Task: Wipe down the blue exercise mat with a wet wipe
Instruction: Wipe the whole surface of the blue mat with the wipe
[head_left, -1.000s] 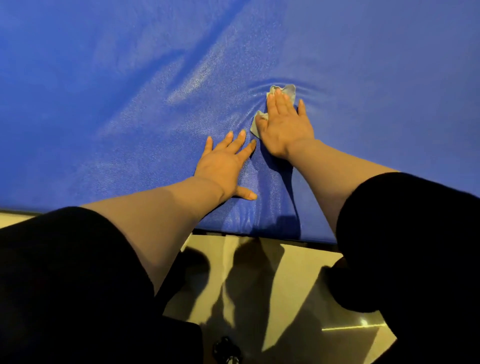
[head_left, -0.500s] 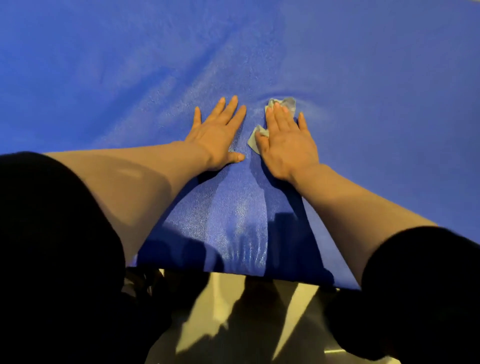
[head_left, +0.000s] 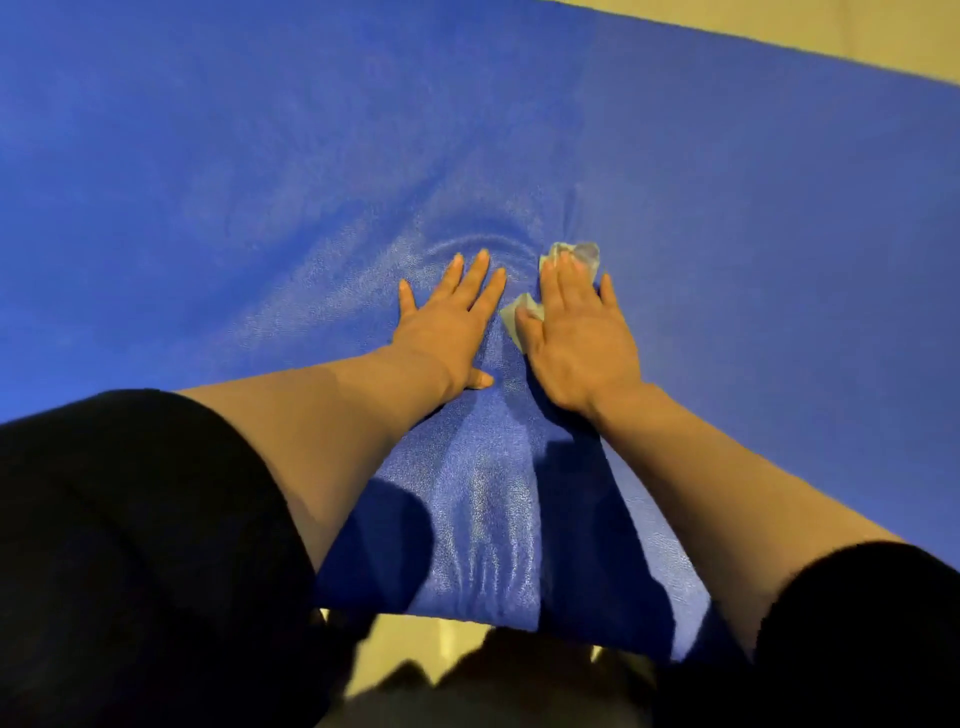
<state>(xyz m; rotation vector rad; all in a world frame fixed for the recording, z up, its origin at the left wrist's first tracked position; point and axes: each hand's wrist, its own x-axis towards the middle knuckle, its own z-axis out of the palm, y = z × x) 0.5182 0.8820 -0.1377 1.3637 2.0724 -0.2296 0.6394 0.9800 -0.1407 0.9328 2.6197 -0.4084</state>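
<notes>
The blue exercise mat (head_left: 208, 182) fills most of the view. My right hand (head_left: 579, 332) lies flat on it with straight fingers, pressing a pale crumpled wet wipe (head_left: 576, 253) into the surface. Parts of the wipe stick out past the fingertips and beside the thumb; the rest is hidden under the palm. My left hand (head_left: 449, 322) rests flat on the mat just left of the right hand, fingers straight and slightly spread, holding nothing. The mat wrinkles in arcs ahead of both hands. A shiny damp streak runs from the hands back toward the near edge.
Pale floor (head_left: 857, 31) shows beyond the mat's far edge at the top right, and a strip of floor (head_left: 415, 644) lies below the near edge. Black sleeves cover both upper arms at the bottom corners.
Both hands have slid farther across the mat away from me, the right one pushing the wipe along. The left hand has caught up beside the right. The mat's far edge has come into view.
</notes>
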